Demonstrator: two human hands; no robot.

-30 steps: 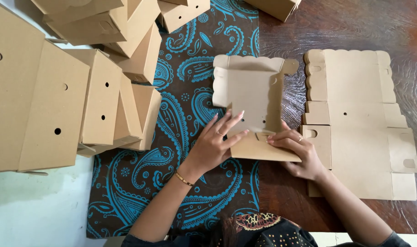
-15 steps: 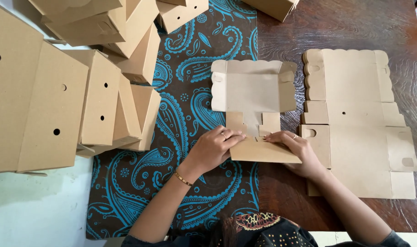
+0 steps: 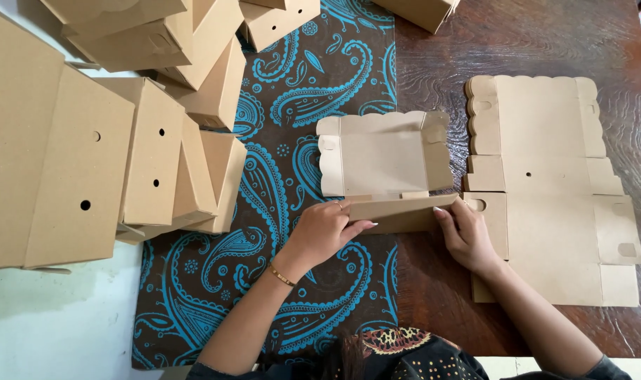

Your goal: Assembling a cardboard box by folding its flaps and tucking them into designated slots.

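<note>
Left hand (image 3: 325, 229) and right hand (image 3: 465, 232) pinch the near flap (image 3: 398, 211) of a half-folded cardboard box (image 3: 384, 158), fingers grasping its ends. This steadies the flap upright. Flat box blanks (image 3: 546, 183) lie just right.

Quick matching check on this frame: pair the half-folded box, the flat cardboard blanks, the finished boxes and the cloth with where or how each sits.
1. half-folded box
2. flat cardboard blanks
3. finished boxes
4. paisley cloth

a. piled at the left
b. held between left hand and right hand
c. spread under the work, blue and dark
d. lying on bare wood at the right

Pairs: 1-b, 2-d, 3-a, 4-c
</note>
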